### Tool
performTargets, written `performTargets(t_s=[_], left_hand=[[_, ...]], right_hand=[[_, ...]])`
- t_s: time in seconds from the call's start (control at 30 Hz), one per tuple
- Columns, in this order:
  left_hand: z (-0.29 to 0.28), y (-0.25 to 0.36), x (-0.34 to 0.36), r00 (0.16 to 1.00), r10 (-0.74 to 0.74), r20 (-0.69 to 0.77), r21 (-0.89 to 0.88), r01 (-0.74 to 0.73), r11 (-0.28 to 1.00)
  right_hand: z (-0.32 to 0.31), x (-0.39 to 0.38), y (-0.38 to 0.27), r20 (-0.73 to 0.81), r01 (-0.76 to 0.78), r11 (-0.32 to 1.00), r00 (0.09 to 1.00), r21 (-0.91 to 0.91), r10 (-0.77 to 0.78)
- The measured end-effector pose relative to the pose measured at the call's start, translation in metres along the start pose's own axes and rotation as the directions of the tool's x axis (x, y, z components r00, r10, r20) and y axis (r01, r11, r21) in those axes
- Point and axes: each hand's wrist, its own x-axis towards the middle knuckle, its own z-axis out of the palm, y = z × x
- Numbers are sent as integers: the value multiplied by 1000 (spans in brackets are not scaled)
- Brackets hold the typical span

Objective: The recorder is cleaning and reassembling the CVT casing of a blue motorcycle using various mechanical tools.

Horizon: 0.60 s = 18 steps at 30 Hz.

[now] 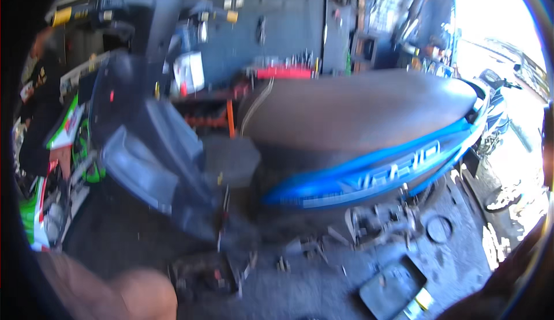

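A scooter stands across my view, with a long brown seat (358, 109), blue side panel (306, 188), dark front shield (118, 89) and raised handlebar (138, 3). Below it sit bare metal mechanical parts (372, 225) on the dark floor. A black shallow tray (392, 288) and another tray (202, 274) lie nearer me. At the lower left is a blurred, rounded bare limb (138, 294) that looks like a knee. I see no fingers of my left hand or my right hand.
A person (43, 83) in dark clothes is at the far left, beside a green-and-white motorbike (34, 216). Behind the scooter are a red toolbox (285, 72), an orange-edged rack (229, 118) and a dark wall (271, 20). Another scooter (493, 106) stands by the bright opening at right.
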Motion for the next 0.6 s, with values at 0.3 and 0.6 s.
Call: performTargets(t_s=[0.3,0.6], left_hand=[[-10,-7,-18,998,56,27,50,-57,997],[-6,-13,-32,996,84,21,-15,-84,996]], right_hand=[[2,4,-8,-30,116,993,993,-16,-117],[7,12,-19,9,142,990,990,-14,-142]])
